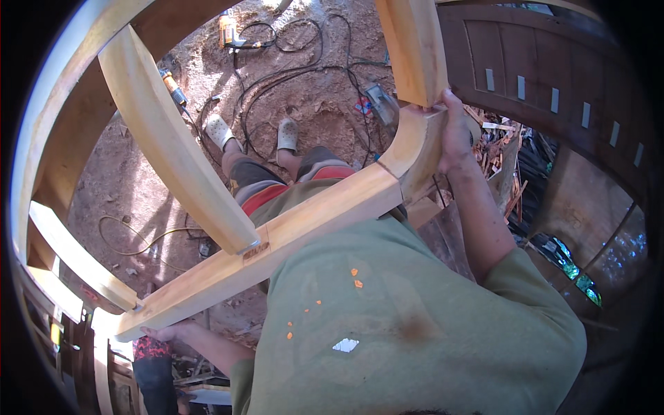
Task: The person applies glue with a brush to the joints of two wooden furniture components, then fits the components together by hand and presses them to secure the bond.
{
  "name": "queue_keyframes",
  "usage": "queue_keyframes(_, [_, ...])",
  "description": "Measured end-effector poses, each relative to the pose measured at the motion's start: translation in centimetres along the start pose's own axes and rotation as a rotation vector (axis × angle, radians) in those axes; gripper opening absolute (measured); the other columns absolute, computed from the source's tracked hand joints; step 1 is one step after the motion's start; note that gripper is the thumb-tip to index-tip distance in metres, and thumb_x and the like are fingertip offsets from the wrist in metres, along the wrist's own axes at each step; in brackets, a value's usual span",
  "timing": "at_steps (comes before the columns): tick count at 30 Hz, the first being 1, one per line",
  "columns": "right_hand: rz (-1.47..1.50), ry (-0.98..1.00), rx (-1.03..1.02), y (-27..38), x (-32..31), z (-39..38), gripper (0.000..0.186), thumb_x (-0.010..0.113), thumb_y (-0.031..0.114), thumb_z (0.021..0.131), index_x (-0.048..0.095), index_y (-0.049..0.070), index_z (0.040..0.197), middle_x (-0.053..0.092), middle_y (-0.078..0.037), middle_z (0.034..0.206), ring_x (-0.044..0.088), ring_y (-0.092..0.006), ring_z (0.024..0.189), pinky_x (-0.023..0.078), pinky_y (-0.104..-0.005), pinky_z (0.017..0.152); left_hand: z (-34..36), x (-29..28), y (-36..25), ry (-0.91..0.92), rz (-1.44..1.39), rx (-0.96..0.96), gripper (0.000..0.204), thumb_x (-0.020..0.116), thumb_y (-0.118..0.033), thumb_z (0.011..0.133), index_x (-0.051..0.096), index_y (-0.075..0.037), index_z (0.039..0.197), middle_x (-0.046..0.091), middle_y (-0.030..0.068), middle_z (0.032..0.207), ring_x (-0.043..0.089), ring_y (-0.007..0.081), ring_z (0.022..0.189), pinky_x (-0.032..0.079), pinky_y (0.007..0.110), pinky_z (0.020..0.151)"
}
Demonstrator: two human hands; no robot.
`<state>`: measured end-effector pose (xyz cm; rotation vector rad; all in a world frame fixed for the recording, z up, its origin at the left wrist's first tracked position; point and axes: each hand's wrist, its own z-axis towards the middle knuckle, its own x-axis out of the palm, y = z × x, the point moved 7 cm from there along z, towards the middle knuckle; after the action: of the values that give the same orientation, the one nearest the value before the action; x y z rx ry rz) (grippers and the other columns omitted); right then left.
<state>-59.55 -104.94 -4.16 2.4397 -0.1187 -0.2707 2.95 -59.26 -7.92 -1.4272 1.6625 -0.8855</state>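
Note:
A pale wooden frame spans the space in front of my green shirt. Its long rail (311, 207) slants from lower left to a curved corner piece (417, 142) at upper right. My right hand (454, 135) is wrapped around the outer side of that corner, where an upright post (417, 52) meets it; a narrow seam shows between them. At the rail's left end my left hand (162, 333) grips it from below, its fingers partly hidden behind the wood. A curved slat (173, 145) meets the rail near its middle, and a second slat (83, 256) near its left end.
Orange-and-black power tools (227, 31) (173, 86) and tangled black cords (277, 79) lie on the dirt near my light clogs (287, 135). A dark slotted wooden panel (526, 76) stands at right, above wood scraps (508, 159). Red-and-black patterned cloth (153, 356) shows at lower left.

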Motion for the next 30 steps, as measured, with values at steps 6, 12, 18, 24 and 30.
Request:
queue_keyframes(6, [0.050,0.071,0.067,-0.2,-0.3,0.0,0.066,0.047,0.061,0.096,0.058,0.000,0.120,0.069,-0.018,0.109,0.068,-0.0254,0.099,0.053,-0.0367,0.090,-1.6,1.2,-0.2,-0.069,-0.039,0.012,0.076,0.035,-0.055,0.097,0.030,-0.004,0.152,0.038,0.0209,0.152,0.041,0.0416,0.137,0.033,0.054,0.117])
queue_keyframes(12, [0.542,0.147,0.040,-3.9,-2.3,-2.9,0.074,0.029,0.065,0.101,0.046,0.004,0.139,0.062,-0.014,0.129,0.062,-0.0285,0.117,0.046,-0.0406,0.105,-1.9,-0.7,0.8,-0.104,-0.015,0.029,0.078,0.034,-0.056,0.095,0.033,-0.001,0.151,0.043,0.0216,0.149,0.043,0.0414,0.136,0.034,0.054,0.115])
queue_keyframes(18, [0.817,0.549,-0.005,-7.6,-0.9,2.6,0.061,0.033,0.057,0.102,0.049,0.010,0.137,0.058,-0.016,0.131,0.062,-0.0324,0.114,0.050,-0.0453,0.102,-2.8,2.3,-1.3,-0.312,0.018,0.116,0.080,0.035,-0.058,0.094,0.035,-0.003,0.150,0.042,0.0198,0.151,0.044,0.0404,0.135,0.033,0.052,0.115])
queue_keyframes(24, [0.580,0.238,-0.023,-9.8,-3.0,-0.8,0.060,0.034,0.057,0.102,0.049,0.011,0.138,0.060,-0.014,0.127,0.062,-0.0343,0.113,0.050,-0.0493,0.101,-3.7,1.3,-1.1,-0.301,-0.016,0.093,0.079,0.036,-0.058,0.094,0.035,-0.004,0.151,0.040,0.0194,0.152,0.044,0.0404,0.135,0.033,0.052,0.115])
queue_keyframes(30, [0.471,0.042,-0.138,-8.4,-3.4,1.7,0.073,0.035,0.064,0.099,0.046,0.005,0.142,0.061,-0.017,0.125,0.062,-0.0346,0.114,0.052,-0.0455,0.098,-2.4,2.2,-1.5,-0.280,-0.034,0.067,0.079,0.037,-0.058,0.094,0.035,-0.005,0.151,0.038,0.0189,0.154,0.044,0.0403,0.136,0.034,0.052,0.115])
